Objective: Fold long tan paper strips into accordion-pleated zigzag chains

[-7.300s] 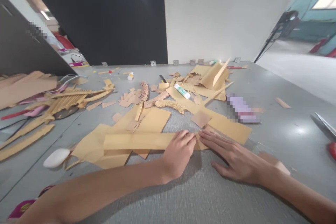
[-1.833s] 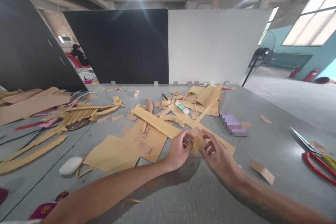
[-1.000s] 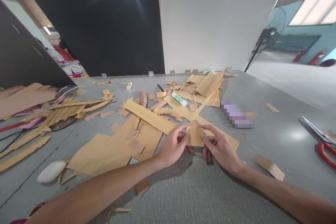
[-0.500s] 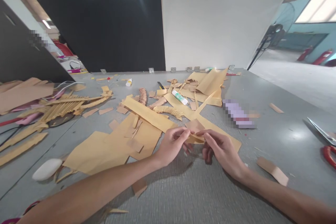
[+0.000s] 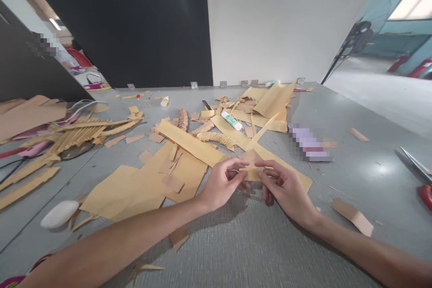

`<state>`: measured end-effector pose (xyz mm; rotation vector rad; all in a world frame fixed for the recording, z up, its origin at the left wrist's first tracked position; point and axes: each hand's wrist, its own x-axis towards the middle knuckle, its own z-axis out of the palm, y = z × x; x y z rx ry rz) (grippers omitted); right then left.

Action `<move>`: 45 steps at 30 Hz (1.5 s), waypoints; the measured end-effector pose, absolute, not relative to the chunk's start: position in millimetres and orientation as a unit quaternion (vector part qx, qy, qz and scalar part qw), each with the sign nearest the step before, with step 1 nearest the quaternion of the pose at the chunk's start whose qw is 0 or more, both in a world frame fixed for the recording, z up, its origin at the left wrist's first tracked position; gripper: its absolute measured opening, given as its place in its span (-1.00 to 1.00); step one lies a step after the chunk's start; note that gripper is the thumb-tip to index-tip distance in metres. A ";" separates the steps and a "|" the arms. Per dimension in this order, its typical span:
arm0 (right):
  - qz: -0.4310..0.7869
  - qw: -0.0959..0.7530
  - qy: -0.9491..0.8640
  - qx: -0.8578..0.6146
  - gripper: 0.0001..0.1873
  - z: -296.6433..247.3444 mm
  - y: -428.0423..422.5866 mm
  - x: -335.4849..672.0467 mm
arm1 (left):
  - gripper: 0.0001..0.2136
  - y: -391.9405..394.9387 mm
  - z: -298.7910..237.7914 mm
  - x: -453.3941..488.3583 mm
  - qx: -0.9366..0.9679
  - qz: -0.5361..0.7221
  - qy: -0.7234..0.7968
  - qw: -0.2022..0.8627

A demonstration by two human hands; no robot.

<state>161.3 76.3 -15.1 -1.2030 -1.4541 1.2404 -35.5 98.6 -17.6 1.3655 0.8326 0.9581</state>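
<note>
Between my two hands is a small piece of tan paper (image 5: 251, 174), held low over the grey table. My left hand (image 5: 224, 183) pinches its left end between thumb and fingers. At the other end, the thumb and fingers of my right hand (image 5: 282, 185) close on the paper. Just behind it lies a brown paper piece (image 5: 249, 157) on a larger yellow-brown sheet (image 5: 290, 171). A long folded paper strip (image 5: 192, 144) runs toward my left hand. Beyond it rest a pleated paper strip (image 5: 218, 139) and a glue stick (image 5: 231, 120).
Scissors with red handles (image 5: 425, 195) lie at the right edge. A blurred-out purple object (image 5: 308, 141) rests right of the papers. On the left are a white rounded object (image 5: 60, 214) and a pleated paper construction (image 5: 81, 135). A cutter knife (image 5: 207, 105) lies farther back.
The small paper between my hands has turned flatter, showing more of its face. My fingers have shifted slightly along its edges, and the camera view has moved a little.
</note>
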 end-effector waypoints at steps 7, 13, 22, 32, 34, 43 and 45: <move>0.488 0.419 -0.588 -0.491 -0.67 -13.3 75.4 161.1 | -0.76 97.9 -16.9 -36.4 0.598 0.412 0.374 0.577; 0.495 0.413 -0.590 -0.486 -0.67 -14.2 75.7 159.1 | -0.77 97.5 -16.1 -35.0 0.595 0.412 0.377 0.579; 0.495 0.422 -0.575 -0.497 -0.66 -15.6 77.3 159.9 | -0.64 101.5 -18.9 -37.0 0.602 0.359 0.377 0.606; 0.500 0.423 -0.573 -0.492 -0.64 -18.1 78.3 160.5 | -0.69 103.4 -18.8 -35.9 0.588 0.368 0.351 0.629; 0.499 0.413 -0.577 -0.497 -0.62 -16.5 77.6 160.1 | -0.70 102.4 -17.8 -36.2 0.591 0.363 0.352 0.628; 0.475 0.375 -0.621 -0.498 -0.67 -8.3 73.8 159.1 | -0.69 94.6 -10.3 -36.4 0.633 0.322 0.353 0.609; 0.473 0.374 -0.621 -0.500 -0.67 -7.1 73.0 158.8 | -0.68 94.2 -8.8 -36.8 0.639 0.322 0.355 0.602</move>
